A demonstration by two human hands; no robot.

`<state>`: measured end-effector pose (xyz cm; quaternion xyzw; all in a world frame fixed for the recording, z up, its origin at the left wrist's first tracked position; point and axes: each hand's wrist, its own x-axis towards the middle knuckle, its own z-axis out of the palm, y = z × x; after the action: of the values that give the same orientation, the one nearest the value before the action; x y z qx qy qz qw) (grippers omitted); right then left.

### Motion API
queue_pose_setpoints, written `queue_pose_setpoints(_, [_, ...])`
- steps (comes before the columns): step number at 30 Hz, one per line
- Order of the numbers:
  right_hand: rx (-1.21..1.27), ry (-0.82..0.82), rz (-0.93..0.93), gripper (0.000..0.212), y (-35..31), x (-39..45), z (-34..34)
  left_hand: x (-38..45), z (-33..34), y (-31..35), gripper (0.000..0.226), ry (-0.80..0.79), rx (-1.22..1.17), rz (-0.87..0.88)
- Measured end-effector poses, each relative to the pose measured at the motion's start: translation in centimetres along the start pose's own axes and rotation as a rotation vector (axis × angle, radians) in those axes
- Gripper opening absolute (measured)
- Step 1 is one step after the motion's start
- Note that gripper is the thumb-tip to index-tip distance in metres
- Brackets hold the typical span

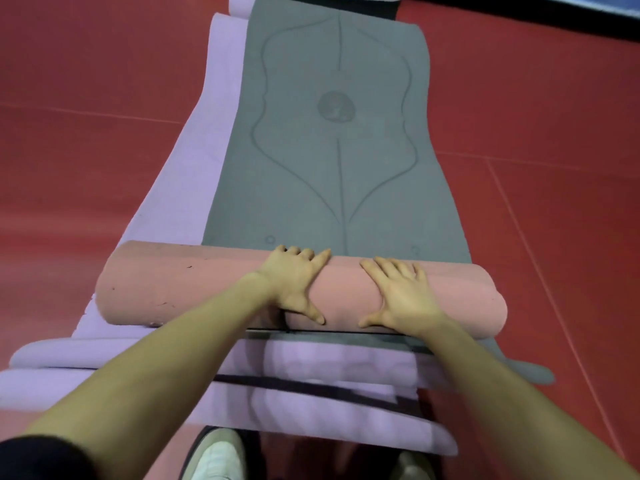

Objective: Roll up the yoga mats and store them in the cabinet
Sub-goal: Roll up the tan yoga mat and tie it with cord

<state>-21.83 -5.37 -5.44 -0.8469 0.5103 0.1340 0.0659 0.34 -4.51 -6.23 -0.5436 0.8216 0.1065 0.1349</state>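
A thick pink roll of mat (180, 282) lies crosswise on a flat grey yoga mat (332, 161) with a line pattern. My left hand (294, 282) rests on top of the roll near its middle, fingers spread over its far side. Just to the right, my right hand (403, 292) lies flat on the roll with straight spread fingers. Lilac mats (211, 133) lie under the grey one, showing along its left side and in layered edges (311, 362) near me.
Red floor (86, 133) surrounds the stack on both sides. My light shoes (218, 455) stand at the near end of the mats. A dark strip (519, 12) runs along the far right edge. No cabinet is in view.
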Motion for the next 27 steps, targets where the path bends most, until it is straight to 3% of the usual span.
queue_pose_setpoints(5, [-0.05, 0.103, -0.007, 0.099, -0.9, -0.9, -0.1, -1.3, 0.2, 0.1, 0.111, 0.102, 0.001, 0.004])
queue_pose_setpoints(14, [-0.115, 0.506, -0.101, 0.107, -4.4, -2.0, -5.6, -8.4, -3.6, -1.5, 0.108, 0.473, 0.083, -0.137])
queue_pose_setpoints(19, [-0.141, 0.563, -0.213, 0.107, -9.4, -2.1, -9.9, -14.4, -5.1, -3.9, 0.108, 0.616, 0.079, -0.27])
queue_pose_setpoints(27, [-0.237, 0.594, -0.487, 0.103, -20.2, 1.6, -13.9, -23.7, -2.6, -9.4, 0.106, 0.681, 0.037, -0.556])
